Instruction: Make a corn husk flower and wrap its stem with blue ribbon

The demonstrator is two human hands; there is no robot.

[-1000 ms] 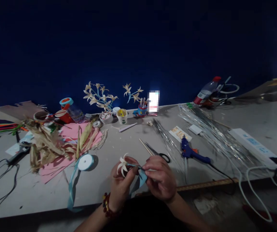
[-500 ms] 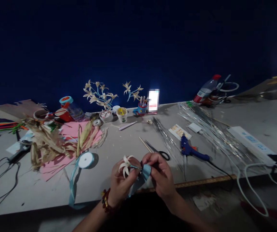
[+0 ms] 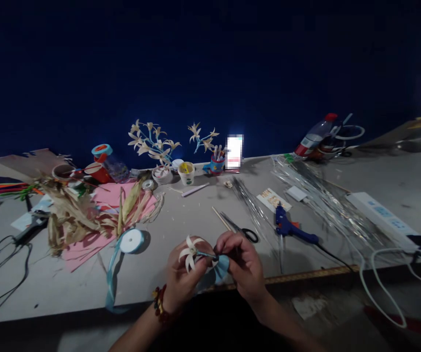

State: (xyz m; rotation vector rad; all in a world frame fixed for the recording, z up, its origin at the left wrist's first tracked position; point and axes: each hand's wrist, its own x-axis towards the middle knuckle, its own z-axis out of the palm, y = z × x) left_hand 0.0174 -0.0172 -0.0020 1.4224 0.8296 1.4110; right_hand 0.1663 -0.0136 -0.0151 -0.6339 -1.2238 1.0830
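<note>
My left hand (image 3: 185, 270) is closed around a cream husk flower (image 3: 191, 252), its petals spreading above the thumb. The flower's thin blue-wrapped stem (image 3: 206, 254) points right, toward my other hand. My right hand (image 3: 242, 261) pinches near the stem's end, with light blue ribbon (image 3: 221, 268) hanging in a loop just below its fingertips. A roll of the same blue ribbon (image 3: 131, 241) lies on the table to the left, its tail running down over the front edge. Scissors (image 3: 240, 229) rest behind my right hand.
A blue glue gun (image 3: 293, 227) lies at right, its cord trailing over the edge. Beyond it are clear wrapped wires (image 3: 315, 195) and a power strip (image 3: 382, 215). Dried husks (image 3: 71, 215) on pink paper (image 3: 81, 252) cover the left. Finished flower sprays (image 3: 151, 142) stand at the back.
Both hands stay close together on the flower. The blue ribbon below my right fingers has shifted slightly and curves into a rounder loop. The view has moved a little.
</note>
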